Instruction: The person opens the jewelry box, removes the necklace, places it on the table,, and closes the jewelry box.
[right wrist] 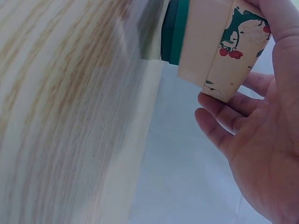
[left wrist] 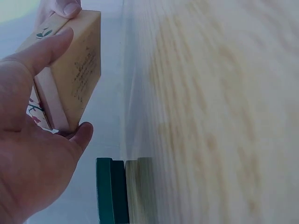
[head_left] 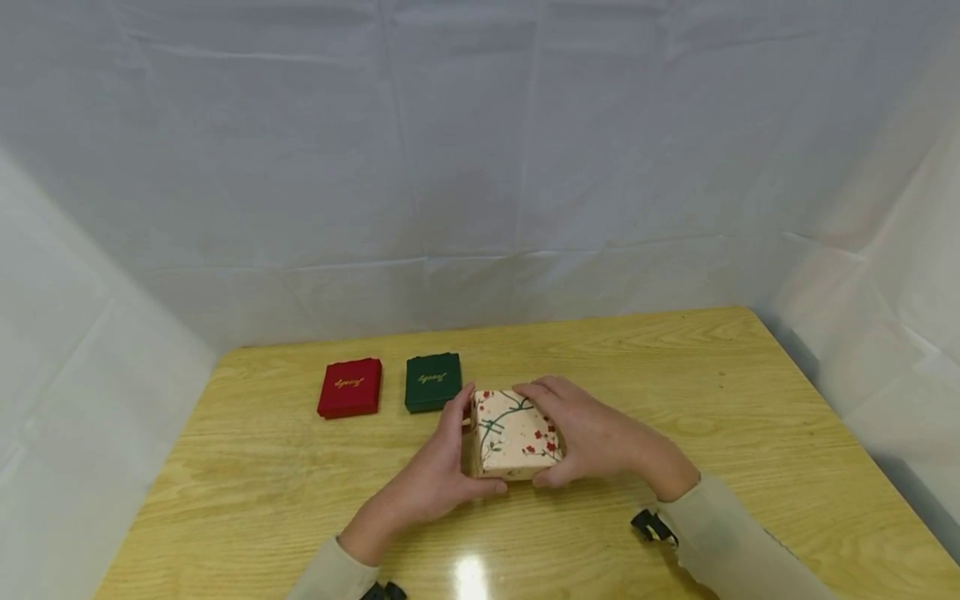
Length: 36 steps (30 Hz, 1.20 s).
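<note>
A cream box (head_left: 516,435) printed with red blossoms and green branches is held between both hands, raised off the table. My left hand (head_left: 441,473) grips its left side, thumb along the near edge and fingers at the far left corner. On the opposite side my right hand (head_left: 600,435) grips it, thumb at the near right corner and fingers over the far edge. Small dark print marks the plain underside of the box (left wrist: 81,60) in the left wrist view. In the right wrist view, a seam divides the patterned lid (right wrist: 240,49) from the plain base (right wrist: 205,39).
A dark green flat box (head_left: 432,382) with gold lettering lies just beyond the left hand. Left of it is a similar red box (head_left: 350,388). They lie on a wood-grain table (head_left: 255,483), with white sheeting (head_left: 465,167) behind and at both sides.
</note>
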Tool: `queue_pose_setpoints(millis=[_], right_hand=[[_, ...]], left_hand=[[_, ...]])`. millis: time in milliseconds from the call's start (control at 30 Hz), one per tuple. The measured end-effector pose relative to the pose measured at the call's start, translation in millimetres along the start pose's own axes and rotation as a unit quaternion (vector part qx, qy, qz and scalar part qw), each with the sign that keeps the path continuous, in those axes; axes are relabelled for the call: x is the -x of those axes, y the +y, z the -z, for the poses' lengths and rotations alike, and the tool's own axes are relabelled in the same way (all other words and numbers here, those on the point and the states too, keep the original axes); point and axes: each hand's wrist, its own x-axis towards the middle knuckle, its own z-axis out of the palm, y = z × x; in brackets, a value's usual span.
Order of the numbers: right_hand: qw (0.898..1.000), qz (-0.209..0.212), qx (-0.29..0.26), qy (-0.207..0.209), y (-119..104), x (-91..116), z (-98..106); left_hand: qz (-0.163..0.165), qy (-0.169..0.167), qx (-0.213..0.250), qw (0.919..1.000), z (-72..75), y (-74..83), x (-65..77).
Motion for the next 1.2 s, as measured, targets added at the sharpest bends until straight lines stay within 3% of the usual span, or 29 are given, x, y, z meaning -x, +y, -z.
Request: queue_pose_setpoints(millis=[500,1200], right_hand=[[1.0,-0.012,-0.007,0.004,-3,6,8],[1.0,-0.011,0.002,0.02,17,36,23]], left_hand=[[-0.004,0.002,-0.048,0.9989,3.6,-3.7,3.7],[0.014,0.007,-0.054,0.9984,5.8,-4.9,11.3]])
